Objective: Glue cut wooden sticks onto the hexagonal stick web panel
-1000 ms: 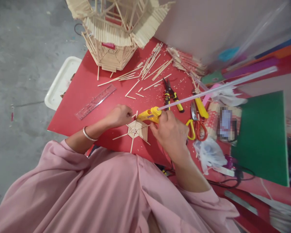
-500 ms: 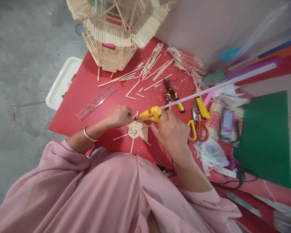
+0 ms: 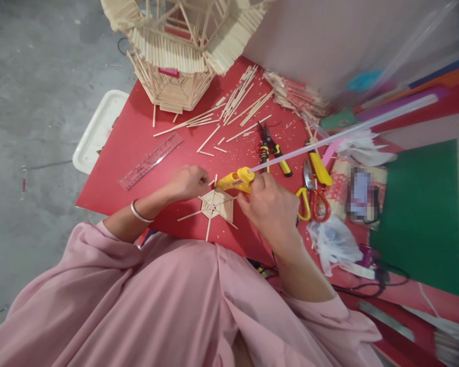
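My right hand (image 3: 273,211) is wrapped round a yellow hot glue gun (image 3: 235,181), with a long clear glue stick (image 3: 340,135) rising from its back end. The gun's nozzle is at the upper edge of a web-like hexagon of thin wooden sticks (image 3: 222,206), which lies flat near the table's front edge. Several spokes stick out past its rim. Just left of the nozzle, my left hand (image 3: 189,182) is closed, fingers curled in; whatever it pinches is hidden. A bracelet is on the left wrist.
The red table (image 3: 156,178) also bears a clear ruler (image 3: 151,162), loose sticks (image 3: 239,97), pliers (image 3: 273,150), scissors (image 3: 311,196) and a plastic bag (image 3: 334,244). A large stick-built model (image 3: 176,66) stands at the back left. A green board (image 3: 421,219) is at right.
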Available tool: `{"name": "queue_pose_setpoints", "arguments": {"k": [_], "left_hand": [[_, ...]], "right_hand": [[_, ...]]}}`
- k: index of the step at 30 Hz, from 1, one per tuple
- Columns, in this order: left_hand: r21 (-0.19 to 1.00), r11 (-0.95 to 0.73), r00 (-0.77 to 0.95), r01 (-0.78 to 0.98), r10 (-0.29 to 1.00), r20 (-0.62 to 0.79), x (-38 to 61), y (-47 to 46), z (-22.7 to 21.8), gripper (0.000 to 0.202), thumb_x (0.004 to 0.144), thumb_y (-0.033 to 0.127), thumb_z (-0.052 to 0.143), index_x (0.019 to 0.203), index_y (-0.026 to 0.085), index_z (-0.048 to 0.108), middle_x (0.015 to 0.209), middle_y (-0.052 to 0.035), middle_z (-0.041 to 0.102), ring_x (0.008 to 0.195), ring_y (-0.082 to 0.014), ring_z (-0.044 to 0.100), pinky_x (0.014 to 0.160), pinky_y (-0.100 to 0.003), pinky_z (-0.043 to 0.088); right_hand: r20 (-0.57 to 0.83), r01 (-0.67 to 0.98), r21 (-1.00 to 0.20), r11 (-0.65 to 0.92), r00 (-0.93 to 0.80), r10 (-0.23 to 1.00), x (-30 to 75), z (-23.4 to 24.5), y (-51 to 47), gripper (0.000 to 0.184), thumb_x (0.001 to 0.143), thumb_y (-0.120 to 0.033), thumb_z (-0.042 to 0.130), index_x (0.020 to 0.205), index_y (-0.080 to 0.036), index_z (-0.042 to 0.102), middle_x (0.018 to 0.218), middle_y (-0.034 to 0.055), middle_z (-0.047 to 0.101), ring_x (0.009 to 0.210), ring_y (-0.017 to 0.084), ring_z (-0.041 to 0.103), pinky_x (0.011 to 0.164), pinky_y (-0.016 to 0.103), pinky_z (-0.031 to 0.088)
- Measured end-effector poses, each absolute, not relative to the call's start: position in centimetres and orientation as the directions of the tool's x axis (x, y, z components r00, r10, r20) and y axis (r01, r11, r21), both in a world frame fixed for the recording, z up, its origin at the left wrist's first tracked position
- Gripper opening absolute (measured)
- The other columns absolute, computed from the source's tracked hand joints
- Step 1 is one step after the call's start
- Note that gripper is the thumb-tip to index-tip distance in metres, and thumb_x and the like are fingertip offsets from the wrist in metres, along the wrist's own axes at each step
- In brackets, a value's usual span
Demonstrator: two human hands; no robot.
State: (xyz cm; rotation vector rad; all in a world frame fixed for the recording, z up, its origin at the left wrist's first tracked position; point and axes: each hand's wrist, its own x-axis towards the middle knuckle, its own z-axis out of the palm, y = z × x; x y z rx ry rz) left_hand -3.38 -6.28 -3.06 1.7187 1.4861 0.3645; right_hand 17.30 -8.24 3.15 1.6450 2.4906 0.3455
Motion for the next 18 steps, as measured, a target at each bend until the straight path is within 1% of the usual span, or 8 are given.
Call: {"name": "queue_pose_setpoints", "arguments": {"k": [6,10,13,18], "left_hand": [[0.738,0.039,0.257,0.673,0.924,-0.284,-3.5,-6.4,-3.0,0.016,0.073,0.015,0.056,0.07,0.017,0.072,0.066,-0.0034,0.066,0.059,-0.0128,0.048,0.059,-0.028,0.031],[0.746,0.05,0.256,0.664,0.922,-0.29,-3.5,-6.3,-2.8,0.017,0.073,0.015,0.055,0.073,0.016,0.072,0.068,-0.0028,0.067,0.06,-0.0122,0.049,0.059,-0.026,0.032],[0.742,0.067,0.261,0.667,0.912,-0.317,-3.5,-6.3,-2.6,0.018,0.075,0.017,0.054,0.073,0.016,0.072,0.068,-0.0025,0.067,0.059,-0.0116,0.048,0.059,-0.025,0.032],[0.715,0.085,0.266,0.694,0.892,-0.365,-3.4,-6.1,-2.4,0.018,0.077,0.021,0.056,0.075,0.016,0.073,0.07,-0.0025,0.067,0.062,-0.0119,0.049,0.059,-0.026,0.032]], "right_hand": [[-0.015,0.913,0.216,0.345,-0.35,0.937,17.4,3.0,-8.1,0.024,0.089,-0.034,0.053,0.101,-0.015,0.063,0.092,0.0095,0.066,0.07,0.017,0.054,0.057,0.033,0.02],[0.026,0.935,0.189,0.301,-0.311,0.95,18.1,2.6,-8.1,0.029,0.088,-0.038,0.053,0.104,-0.015,0.063,0.094,0.0098,0.067,0.069,0.018,0.055,0.057,0.032,0.022],[0.063,0.954,0.129,0.271,-0.281,0.958,19.0,2.2,-8.2,0.035,0.09,-0.045,0.053,0.104,-0.015,0.063,0.093,0.0108,0.067,0.072,0.02,0.057,0.058,0.031,0.027],[0.07,0.975,0.003,0.221,-0.221,0.973,20.6,1.5,-8.7,0.047,0.092,-0.064,0.051,0.091,-0.018,0.062,0.086,0.0104,0.067,0.072,0.022,0.058,0.06,0.031,0.033]]}}
